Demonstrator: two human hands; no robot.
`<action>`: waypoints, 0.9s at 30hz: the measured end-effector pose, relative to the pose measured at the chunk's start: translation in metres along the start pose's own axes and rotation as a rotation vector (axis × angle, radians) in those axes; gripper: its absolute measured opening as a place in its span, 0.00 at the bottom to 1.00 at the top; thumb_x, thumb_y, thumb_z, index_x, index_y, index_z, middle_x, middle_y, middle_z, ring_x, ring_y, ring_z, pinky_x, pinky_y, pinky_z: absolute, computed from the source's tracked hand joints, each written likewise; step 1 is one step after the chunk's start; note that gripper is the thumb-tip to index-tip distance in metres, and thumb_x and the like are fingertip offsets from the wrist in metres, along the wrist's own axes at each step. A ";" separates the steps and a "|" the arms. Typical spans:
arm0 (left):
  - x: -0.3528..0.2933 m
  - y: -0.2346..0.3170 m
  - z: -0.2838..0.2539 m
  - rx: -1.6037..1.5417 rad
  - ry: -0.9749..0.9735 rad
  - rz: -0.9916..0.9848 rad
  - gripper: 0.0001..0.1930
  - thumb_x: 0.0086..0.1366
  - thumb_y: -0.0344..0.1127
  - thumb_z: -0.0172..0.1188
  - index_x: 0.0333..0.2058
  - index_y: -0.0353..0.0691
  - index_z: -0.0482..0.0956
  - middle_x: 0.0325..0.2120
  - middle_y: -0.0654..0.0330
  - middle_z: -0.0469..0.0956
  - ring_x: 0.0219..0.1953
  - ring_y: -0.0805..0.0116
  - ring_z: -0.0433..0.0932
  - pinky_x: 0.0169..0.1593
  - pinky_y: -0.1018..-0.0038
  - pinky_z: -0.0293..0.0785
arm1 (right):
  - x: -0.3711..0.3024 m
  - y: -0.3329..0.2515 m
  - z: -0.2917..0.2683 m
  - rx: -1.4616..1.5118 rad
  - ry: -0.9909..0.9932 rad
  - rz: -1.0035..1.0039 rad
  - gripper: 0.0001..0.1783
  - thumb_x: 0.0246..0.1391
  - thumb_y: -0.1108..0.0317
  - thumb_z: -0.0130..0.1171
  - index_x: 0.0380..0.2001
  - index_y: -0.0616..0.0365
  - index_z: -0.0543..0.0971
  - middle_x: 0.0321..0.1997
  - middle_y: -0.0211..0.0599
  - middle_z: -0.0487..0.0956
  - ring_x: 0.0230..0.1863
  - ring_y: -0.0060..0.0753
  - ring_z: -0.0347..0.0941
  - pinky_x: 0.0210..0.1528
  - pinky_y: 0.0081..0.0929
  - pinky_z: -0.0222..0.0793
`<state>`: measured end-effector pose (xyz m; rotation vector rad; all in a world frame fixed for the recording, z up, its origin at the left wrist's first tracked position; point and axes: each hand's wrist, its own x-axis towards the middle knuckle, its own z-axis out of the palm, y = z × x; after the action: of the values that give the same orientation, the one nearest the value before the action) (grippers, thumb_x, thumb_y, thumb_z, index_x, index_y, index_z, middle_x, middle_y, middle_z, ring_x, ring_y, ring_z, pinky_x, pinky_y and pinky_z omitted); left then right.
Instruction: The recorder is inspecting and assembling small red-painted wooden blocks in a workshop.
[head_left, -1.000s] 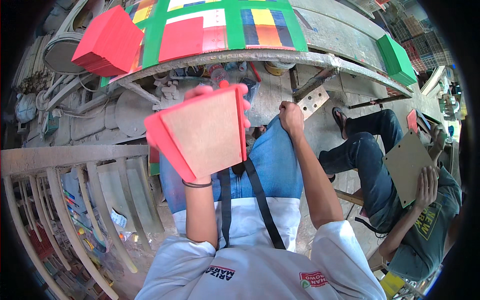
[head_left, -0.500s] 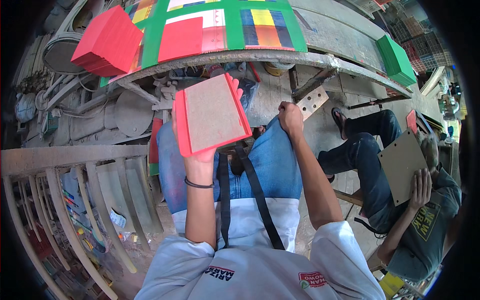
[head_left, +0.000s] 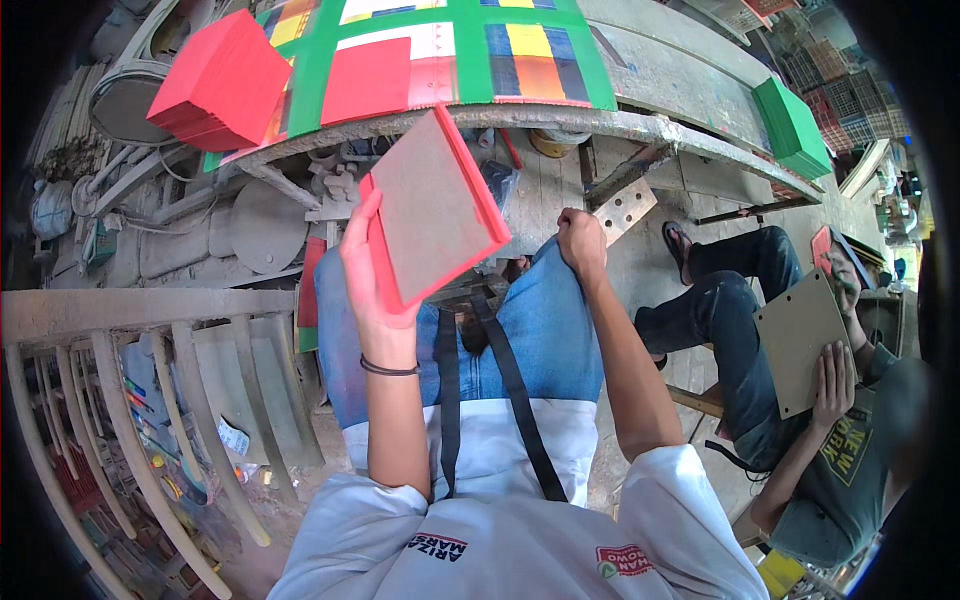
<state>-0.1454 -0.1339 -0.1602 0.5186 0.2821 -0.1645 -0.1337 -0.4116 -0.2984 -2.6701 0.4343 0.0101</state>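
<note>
My left hand (head_left: 366, 265) is closed on a flat board (head_left: 432, 200) with a grey-brown face and red painted edges. The board is tilted above my lap, with the thumb at its left edge and the other fingers mostly hidden behind it. My right hand (head_left: 582, 240) rests on my right knee, its fingers curled in and no object visible in it. Beyond the board, a red panel (head_left: 368, 82) lies on a green, yellow and blue patterned sheet (head_left: 470, 60) on the workbench. A tall red stack (head_left: 220, 80) stands at the sheet's left end.
A green stack (head_left: 795, 125) sits at the bench's right end. To my right, a seated co-worker holds a grey board (head_left: 800, 340) with corner holes. A wooden slatted rack (head_left: 150, 310) stands at my left. A perforated plate (head_left: 626, 208) lies under the bench.
My left hand has turned the board, tilting it so its far corner rises toward the bench and the thumb shows. My right hand stays on the knee. The co-worker's far hand has come into view.
</note>
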 end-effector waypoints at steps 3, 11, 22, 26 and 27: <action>-0.001 0.001 0.003 -0.011 0.035 -0.023 0.21 0.65 0.41 0.52 0.54 0.39 0.69 0.49 0.56 0.76 0.48 0.61 0.77 0.52 0.64 0.73 | -0.001 -0.002 0.000 0.005 0.011 0.001 0.10 0.48 0.68 0.51 0.30 0.56 0.81 0.32 0.52 0.79 0.37 0.55 0.77 0.42 0.44 0.72; -0.006 0.001 0.012 0.003 0.024 0.017 0.23 0.64 0.39 0.55 0.55 0.37 0.67 0.50 0.55 0.75 0.49 0.60 0.76 0.53 0.63 0.72 | 0.000 -0.002 -0.003 -0.016 -0.012 0.023 0.10 0.49 0.69 0.51 0.32 0.55 0.81 0.33 0.51 0.80 0.38 0.54 0.77 0.42 0.43 0.72; -0.036 0.012 0.046 -0.299 -0.208 0.175 0.38 0.65 0.57 0.47 0.65 0.37 0.52 0.63 0.48 0.57 0.64 0.48 0.59 0.65 0.51 0.55 | -0.028 -0.008 -0.024 0.744 0.056 -0.096 0.20 0.55 0.80 0.46 0.52 0.61 0.72 0.46 0.41 0.80 0.50 0.37 0.76 0.48 0.33 0.74; -0.046 0.012 0.063 -0.357 -0.366 0.237 0.50 0.59 0.72 0.43 0.67 0.39 0.44 0.67 0.47 0.47 0.67 0.42 0.49 0.67 0.48 0.47 | -0.085 -0.103 -0.091 1.424 -0.009 -0.013 0.18 0.60 0.77 0.46 0.54 0.65 0.68 0.54 0.44 0.73 0.54 0.37 0.71 0.54 0.42 0.75; -0.046 0.011 0.069 -0.373 -0.473 0.252 0.50 0.58 0.72 0.43 0.67 0.40 0.43 0.67 0.43 0.44 0.67 0.39 0.46 0.67 0.46 0.45 | -0.097 -0.126 -0.108 1.419 0.029 -0.096 0.19 0.61 0.77 0.47 0.55 0.64 0.67 0.54 0.43 0.72 0.54 0.36 0.71 0.54 0.40 0.75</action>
<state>-0.1709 -0.1556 -0.0833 0.1317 -0.2138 0.0148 -0.1943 -0.3195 -0.1406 -1.2833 0.1760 -0.2620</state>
